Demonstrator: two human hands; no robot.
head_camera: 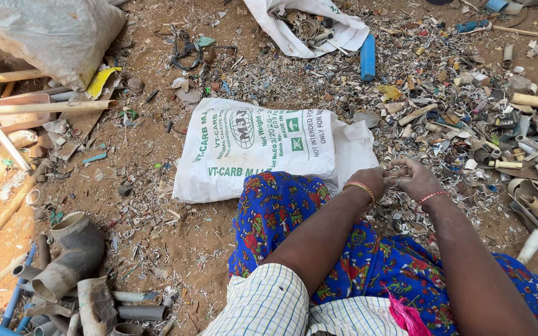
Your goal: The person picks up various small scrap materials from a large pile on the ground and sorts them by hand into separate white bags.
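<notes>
Between both hands, just past the knee: a small scrap piece [393, 181], pinched from either side. Left hand [368, 182] closed on its left end, right hand [417, 179] closed on its right end, fingers curled over it. Too small to say what it is; looks like a bit of plastic or pipe offcut.

Risks, my read:
- Piece is tiny and held at the fingertips only; a slip drops it into the litter [406, 81] right under the hands, where it would be hard to tell apart from the rest.
- Bare hands on cut scrap: sharp edges could nick fingers if the piece snaps or twists.
- Loose blue cloth [281, 211] over the lap sits close below the hands; debris could snag in it.

Packages:
- Left of the left hand, flat on the dirt: white woven sack [263, 146], rectangular, green print and green square marks.
- Far ahead of the hands: second white sack [344, 31], open, scrap inside.
- Far left, top corner: grey bulging sack [45, 31], no print visible.
- Blue pipe stub [367, 57] beside the second sack.
- Grey pipe elbows [73, 255] well left, near the body.
</notes>
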